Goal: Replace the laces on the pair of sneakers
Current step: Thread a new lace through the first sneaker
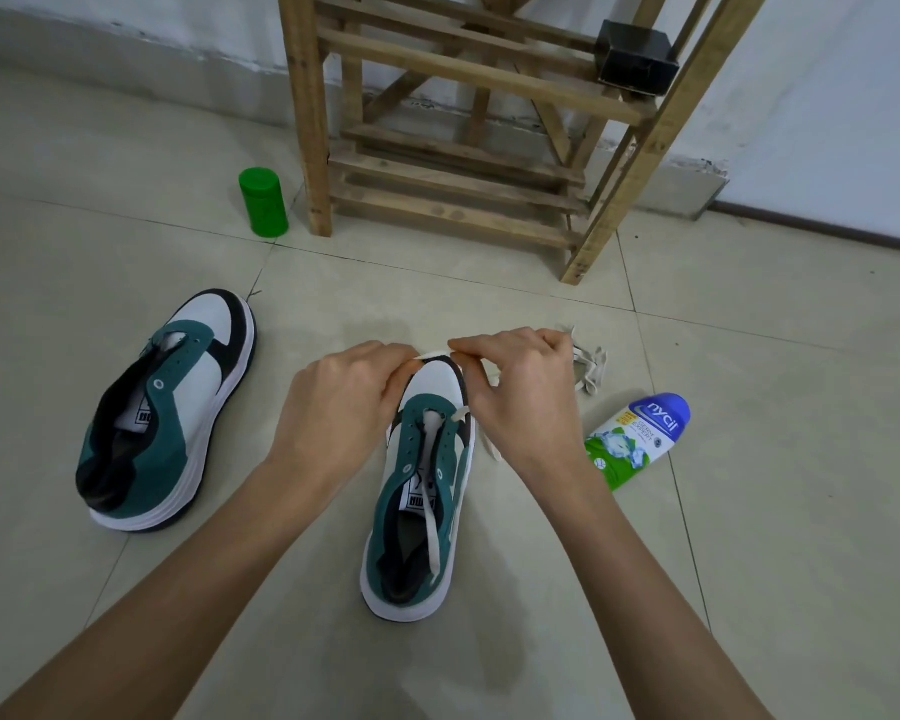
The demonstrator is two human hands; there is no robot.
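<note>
A teal, white and black sneaker (427, 517) stands on the floor in front of me, toe pointing away. A cream lace (431, 532) runs from its lowest eyelets, one end lying along the tongue into the shoe. My left hand (344, 397) and my right hand (520, 392) meet above the toe and pinch a stretch of that lace between their fingertips. The second sneaker (167, 413) sits to the left with no lace in it. A bundle of cream lace (591, 366) lies on the tiles just past my right hand.
A powder bottle (637, 439) lies on its side right of the near sneaker. A green canister (263, 202) stands by the leg of a wooden rack (458, 163) against the wall. A black box (637, 57) sits on the rack.
</note>
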